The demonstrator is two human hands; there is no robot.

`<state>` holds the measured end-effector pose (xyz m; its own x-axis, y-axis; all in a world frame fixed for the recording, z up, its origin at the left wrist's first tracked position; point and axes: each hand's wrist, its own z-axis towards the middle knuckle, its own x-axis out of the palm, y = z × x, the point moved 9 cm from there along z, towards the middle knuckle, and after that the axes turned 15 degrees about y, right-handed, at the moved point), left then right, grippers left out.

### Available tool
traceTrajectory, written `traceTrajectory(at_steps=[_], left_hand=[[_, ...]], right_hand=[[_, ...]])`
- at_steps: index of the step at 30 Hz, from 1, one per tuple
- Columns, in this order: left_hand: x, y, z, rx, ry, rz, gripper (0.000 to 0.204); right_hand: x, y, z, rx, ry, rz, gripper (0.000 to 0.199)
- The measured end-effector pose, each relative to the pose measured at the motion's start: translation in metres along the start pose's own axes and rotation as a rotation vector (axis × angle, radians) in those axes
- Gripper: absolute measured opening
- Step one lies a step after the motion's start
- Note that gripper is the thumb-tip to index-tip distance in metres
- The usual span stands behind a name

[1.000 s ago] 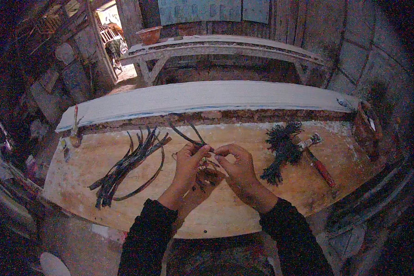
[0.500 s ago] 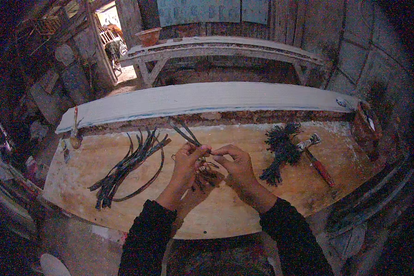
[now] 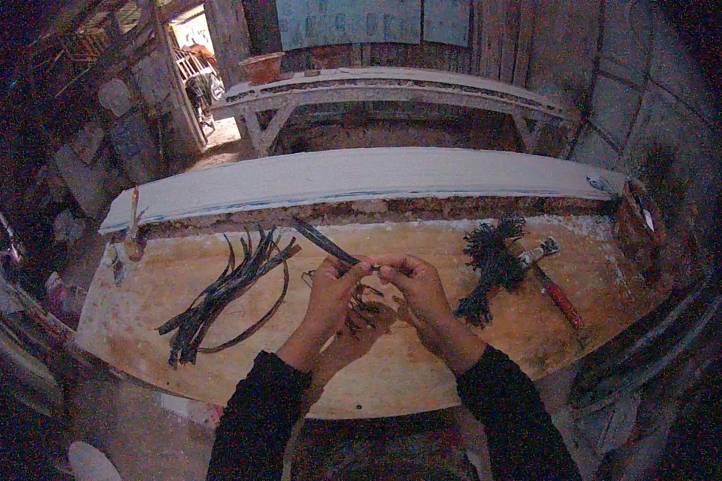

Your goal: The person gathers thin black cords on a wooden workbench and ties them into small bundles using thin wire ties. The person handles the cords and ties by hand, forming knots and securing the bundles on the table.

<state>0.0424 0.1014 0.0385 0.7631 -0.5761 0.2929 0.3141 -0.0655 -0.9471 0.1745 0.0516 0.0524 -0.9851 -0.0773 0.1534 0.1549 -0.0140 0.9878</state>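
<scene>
Above the middle of the wooden board (image 3: 409, 361), my left hand (image 3: 335, 293) is closed on several flat dark strips (image 3: 325, 240), whose long ends stick out toward the far left. My right hand (image 3: 419, 287) pinches the near end of the strips between thumb and fingertips, and the two hands' fingertips almost meet. Below them, thin dark pieces (image 3: 363, 309) show beside my left palm; whether they are held or lie on the board I cannot tell. A loose bundle of long dark strips (image 3: 225, 293) lies to the left of my left hand.
Right of my right hand lies a frayed, gathered dark bundle (image 3: 489, 264), with a red-handled hammer-like tool (image 3: 560, 298) against it. A long white-topped ledge (image 3: 361, 175) runs behind the board. A brownish container (image 3: 640, 210) stands far right; a pale-handled tool (image 3: 133, 232) is far left.
The strips in my left hand have come together and tilted further left. My right hand's fingers have closed in on their near end. The bundles on the board lie as before.
</scene>
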Motion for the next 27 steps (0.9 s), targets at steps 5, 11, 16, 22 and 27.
traceTrajectory(at_steps=[5, 11, 16, 22, 27], left_hand=[[-0.005, -0.004, -0.002, 0.023, -0.037, -0.033, 0.016], [0.006, -0.012, -0.003, 0.026, -0.009, 0.057, 0.016], [0.004, -0.010, -0.001, 0.050, 0.029, 0.029, 0.016], [0.007, -0.014, -0.002, -0.002, 0.077, 0.107, 0.016], [0.007, -0.004, 0.001, -0.022, 0.083, 0.045, 0.016]], right_hand=[[0.013, 0.009, 0.000, -0.084, 0.038, 0.011, 0.013], [0.005, -0.013, 0.008, -0.037, 0.112, -0.079, 0.012], [0.012, -0.029, 0.011, 0.076, 0.211, 0.209, 0.014], [0.015, -0.026, 0.004, 0.089, 0.151, 0.401, 0.014], [0.006, -0.005, 0.001, -0.070, 0.012, 0.040, 0.011]])
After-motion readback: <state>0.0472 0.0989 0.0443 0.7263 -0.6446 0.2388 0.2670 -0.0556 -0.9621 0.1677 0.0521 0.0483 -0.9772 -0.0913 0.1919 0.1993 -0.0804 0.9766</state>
